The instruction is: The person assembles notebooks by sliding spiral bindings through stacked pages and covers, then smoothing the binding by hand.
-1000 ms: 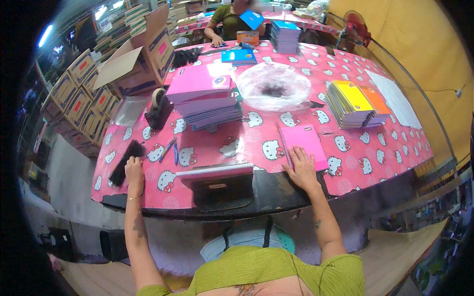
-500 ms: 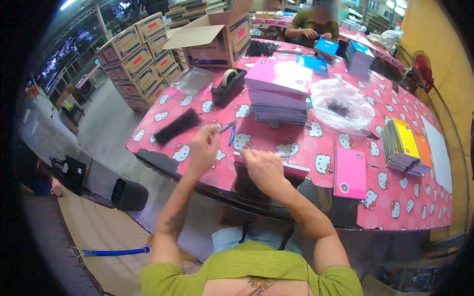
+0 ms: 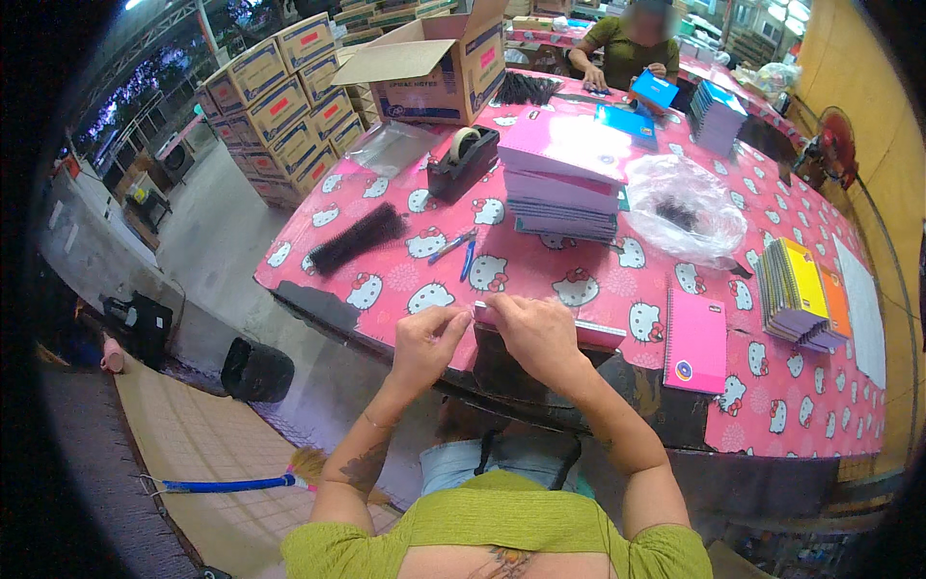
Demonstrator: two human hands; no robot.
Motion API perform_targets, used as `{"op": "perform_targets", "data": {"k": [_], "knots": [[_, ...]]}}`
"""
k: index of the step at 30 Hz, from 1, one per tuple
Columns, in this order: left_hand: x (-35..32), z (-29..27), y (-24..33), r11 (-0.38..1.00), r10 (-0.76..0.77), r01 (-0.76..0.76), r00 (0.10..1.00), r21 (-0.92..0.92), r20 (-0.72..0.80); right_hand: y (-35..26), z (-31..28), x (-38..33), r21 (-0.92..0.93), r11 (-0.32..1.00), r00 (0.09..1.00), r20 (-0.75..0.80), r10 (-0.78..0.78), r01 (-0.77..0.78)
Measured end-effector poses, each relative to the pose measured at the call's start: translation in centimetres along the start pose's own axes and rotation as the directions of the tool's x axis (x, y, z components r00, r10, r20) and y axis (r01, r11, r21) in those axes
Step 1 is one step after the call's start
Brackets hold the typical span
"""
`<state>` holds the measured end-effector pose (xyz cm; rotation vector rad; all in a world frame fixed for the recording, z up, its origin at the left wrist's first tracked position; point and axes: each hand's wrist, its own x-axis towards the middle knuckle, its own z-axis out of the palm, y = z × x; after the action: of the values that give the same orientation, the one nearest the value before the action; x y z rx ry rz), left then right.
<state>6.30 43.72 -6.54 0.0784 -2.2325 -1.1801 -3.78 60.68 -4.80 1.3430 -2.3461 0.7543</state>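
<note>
At the table's front edge my right hand [image 3: 538,340] is closed on the left end of a notebook [image 3: 602,334] seen edge-on, with pale pages and a pink strip showing. My left hand [image 3: 424,347] is next to it, thumb and fingers pinched together at the notebook's left corner. Whatever lies in that pinch is too small to make out. Just beyond my hands rest blue-handled pliers [image 3: 469,261]. A bundle of black coils [image 3: 359,238] is to their left. A pink spiral notebook [image 3: 696,340] lies flat to the right of my right hand.
Behind my hands stands a tall notebook stack [image 3: 561,183], with a tape dispenser [image 3: 463,166] at its left and a clear plastic bag [image 3: 687,214] at its right. Yellow notebooks [image 3: 797,280] stand far right. Across the table a co-worker [image 3: 629,56] holds a blue notebook [image 3: 656,89].
My left hand has come away from the pliers, toward me and right, to meet my right hand at the notebook's corner. The view has shifted slightly. The co-worker's hands have moved apart.
</note>
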Motion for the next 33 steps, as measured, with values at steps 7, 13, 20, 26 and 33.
{"op": "perform_targets", "data": {"k": [7, 13, 20, 26, 33], "knots": [[2.0, -0.4, 0.5, 0.981, -0.164, 0.154, 0.984, 0.12, 0.073, -0.5, -0.4, -0.3, -0.003, 0.999, 0.998, -0.034, -0.047, 0.047], [4.1, -1.9, 0.5, 0.951, 0.245, -0.288, 0.924, 0.111, 0.293, -0.4, -0.4, -0.3, 0.038, 0.999, 0.999, -0.031, -0.035, 0.036], [4.3, -1.5, 0.7, 0.939, 0.204, -0.293, 0.896, 0.179, 0.396, 0.1, -1.2, -0.1, 0.153, 0.988, 0.999, 0.043, 0.02, -0.027], [4.4, -1.6, 1.2, 0.937, 0.214, -0.309, 0.875, 0.162, 0.434, -0.2, -3.0, -0.4, -0.045, 0.985, 0.981, -0.1, -0.168, 0.165], [4.8, -0.4, 0.1, 0.904, 0.145, -0.315, 0.862, 0.289, 0.486, 1.3, -3.3, -2.2, -0.013, 0.999, 0.993, 0.113, 0.045, -0.044]]}}
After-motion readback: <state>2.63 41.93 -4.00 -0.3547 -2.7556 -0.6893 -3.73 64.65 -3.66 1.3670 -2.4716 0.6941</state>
